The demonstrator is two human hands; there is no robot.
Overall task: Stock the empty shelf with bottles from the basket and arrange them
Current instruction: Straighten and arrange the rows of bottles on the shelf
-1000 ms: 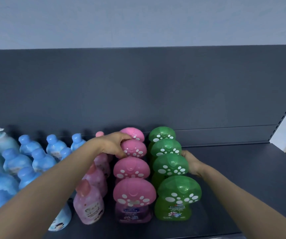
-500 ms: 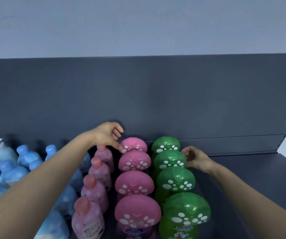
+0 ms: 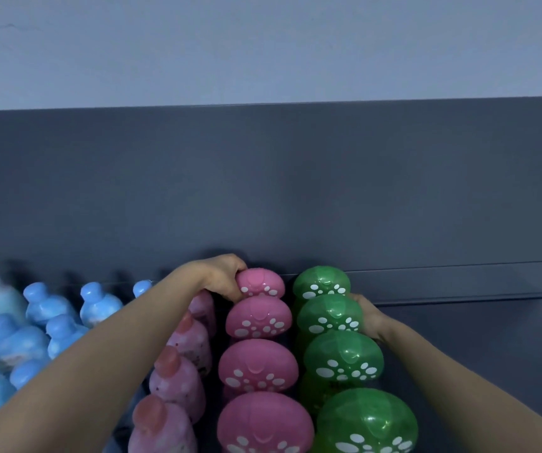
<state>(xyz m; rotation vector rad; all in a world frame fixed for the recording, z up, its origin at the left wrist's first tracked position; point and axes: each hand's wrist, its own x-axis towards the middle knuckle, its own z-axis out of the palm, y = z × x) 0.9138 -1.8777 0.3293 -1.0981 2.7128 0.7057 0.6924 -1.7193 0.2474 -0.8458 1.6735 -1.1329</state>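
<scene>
Left hand: my left hand [image 3: 220,276] reaches over the pale bottles to the back of the shelf; its fingers are curled round the left edge of the rearmost pink bottle [image 3: 259,282], gripping the spotted mushroom-shaped cap
Right hand: my right hand [image 3: 369,317] lies against the right side of the second green bottle [image 3: 330,313], counting from the back; the cap hides most of the fingers, so I cannot tell whether they clasp it or only press on it
Pink row: the pink row [image 3: 258,364] is four bottles deep, running from the back panel towards the front edge, caps nearly touching one another
Green row: the green row [image 3: 343,358] is also four deep, just beside the pink one on its right
Shelf: the dark grey shelf [image 3: 491,338] carries everything; its right end is bare metal
Back panel: the back panel [image 3: 263,191] rises behind the rows, in the same dark grey
Other bottles: pale pink bottles [image 3: 178,380] with round tops stand in a line left of the mushroom caps, partly under my left forearm; blue bottles [image 3: 18,341] fill the shelf's left end
Wall: a pale wall [image 3: 263,44] shows above the panel
</scene>
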